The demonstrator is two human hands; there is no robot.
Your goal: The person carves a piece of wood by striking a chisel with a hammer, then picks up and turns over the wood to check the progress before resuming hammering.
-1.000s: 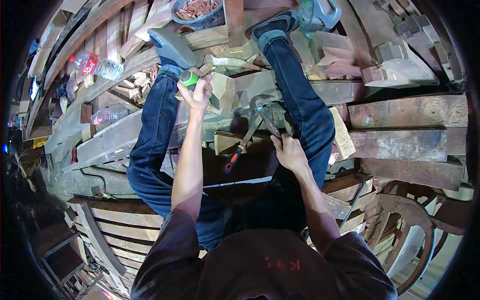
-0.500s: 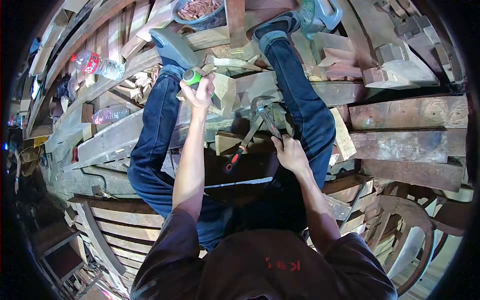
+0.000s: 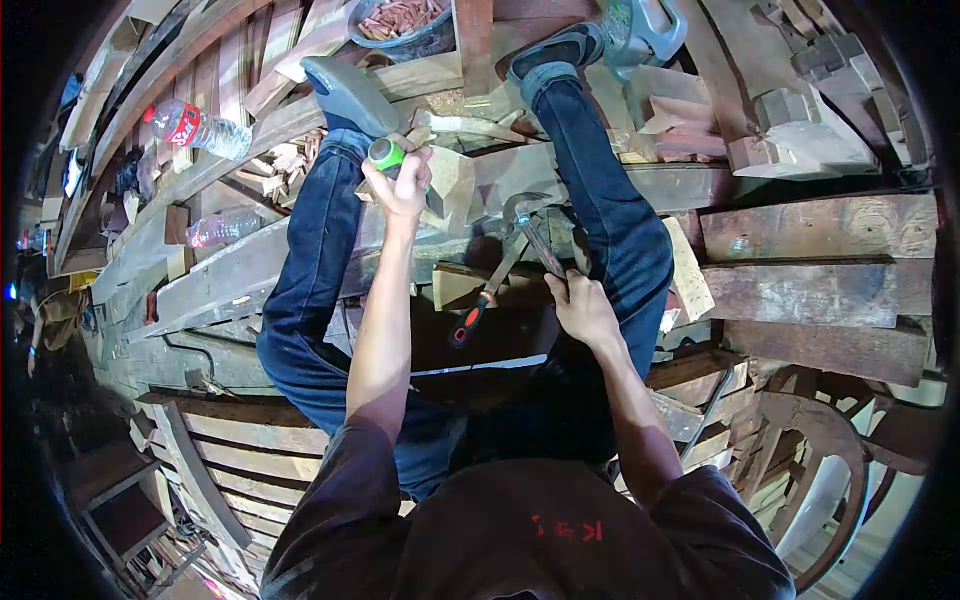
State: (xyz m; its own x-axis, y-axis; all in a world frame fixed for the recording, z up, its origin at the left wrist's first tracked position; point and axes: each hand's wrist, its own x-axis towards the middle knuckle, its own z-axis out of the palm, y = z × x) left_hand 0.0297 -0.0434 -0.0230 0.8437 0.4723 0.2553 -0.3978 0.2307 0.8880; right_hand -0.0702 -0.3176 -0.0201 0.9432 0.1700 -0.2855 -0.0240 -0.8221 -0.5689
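My left hand [image 3: 403,185] is closed around a green-handled tool [image 3: 384,154] with a rounded grey end, held just above a wooden block [image 3: 455,195]. Its lower part is hidden by my fingers. In my right hand [image 3: 583,308] is a claw hammer [image 3: 537,243], gripped by the handle, its metal head pointing away from me near the beam between my legs. A tool with a red and black handle [image 3: 470,320] and a flat blade lies between the hands, close to the hammer head.
Thick wooden beams [image 3: 235,270] cross in front of me. A blue bucket of wooden pegs [image 3: 402,38] stands at the far side, with a greenish jug [image 3: 640,40] to its right. Plastic bottles [image 3: 200,130] lie at left. Planks [image 3: 800,294] are stacked at right.
Both hands keep nearly the same places and grips. The whole view has shifted very slightly to the right.
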